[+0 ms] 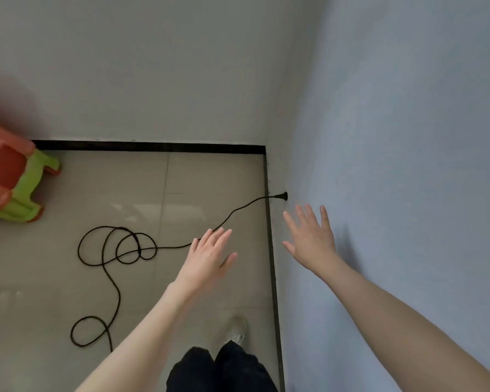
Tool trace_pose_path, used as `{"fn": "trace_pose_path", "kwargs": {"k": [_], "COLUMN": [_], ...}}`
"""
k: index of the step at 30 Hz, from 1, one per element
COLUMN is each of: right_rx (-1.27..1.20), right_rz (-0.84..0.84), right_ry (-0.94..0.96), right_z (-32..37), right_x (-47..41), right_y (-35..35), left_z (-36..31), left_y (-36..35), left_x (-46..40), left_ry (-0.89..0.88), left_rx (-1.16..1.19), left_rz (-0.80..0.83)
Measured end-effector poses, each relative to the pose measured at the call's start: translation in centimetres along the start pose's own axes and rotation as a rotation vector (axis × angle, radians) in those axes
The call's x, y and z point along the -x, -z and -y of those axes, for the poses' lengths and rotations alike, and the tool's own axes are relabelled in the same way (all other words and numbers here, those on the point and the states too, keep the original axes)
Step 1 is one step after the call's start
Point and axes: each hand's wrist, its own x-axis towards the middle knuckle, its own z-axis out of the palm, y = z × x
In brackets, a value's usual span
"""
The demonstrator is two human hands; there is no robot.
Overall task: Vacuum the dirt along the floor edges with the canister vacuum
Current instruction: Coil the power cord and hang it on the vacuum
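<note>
A black power cord (pixel 111 250) lies in loose loops on the beige tiled floor (pixel 204 188). Its black plug (pixel 283 196) sits in the right wall just above the dark baseboard (pixel 270 250). My left hand (pixel 210 258) hovers over the floor with straight fingers, above the cord's run toward the plug, and holds nothing. My right hand (pixel 311 239) is spread in front of the right wall, just below the plug, and is empty. The canister vacuum itself is out of view.
An orange and green plastic stool (pixel 14 182) stands at the far left by the back wall. A black baseboard (pixel 147 145) runs along the back wall into the corner. My dark trousers (pixel 221 369) and a light shoe (pixel 235 329) are at the bottom.
</note>
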Motion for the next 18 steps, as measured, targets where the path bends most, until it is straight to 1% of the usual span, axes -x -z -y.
{"fn": "trace_pose_path", "kwargs": {"k": [6, 10, 12, 15, 18], "right_rx": [0.192, 0.313, 0.381, 0.473, 0.666], "right_rz": [0.055, 0.165, 0.194, 0.252, 0.323], "right_ry": [0.090, 0.122, 0.134, 0.142, 0.155], "right_z": [-1.8, -2.6, -3.1, -4.0, -4.9], "right_x": [-13.4, -22.3, -26.6, -31.4, -34.4], "right_y": [-2.0, -5.1, -6.9, -9.1, -11.3], "left_z": [2.3, 3.7, 4.3, 4.7, 4.1], "left_y": [-3.9, -8.0, -10.1, -12.8, -15.6], "left_x": [-13.4, -22.6, -27.0, -32.5, -37.3], "left_ry": [-0.014, -0.049, -0.078, -0.104, -0.122], "left_rx": [0.029, 0.040, 0.026, 0.040, 0.098], "left_rz": [0.050, 0.124, 0.158, 0.214, 0.231]}}
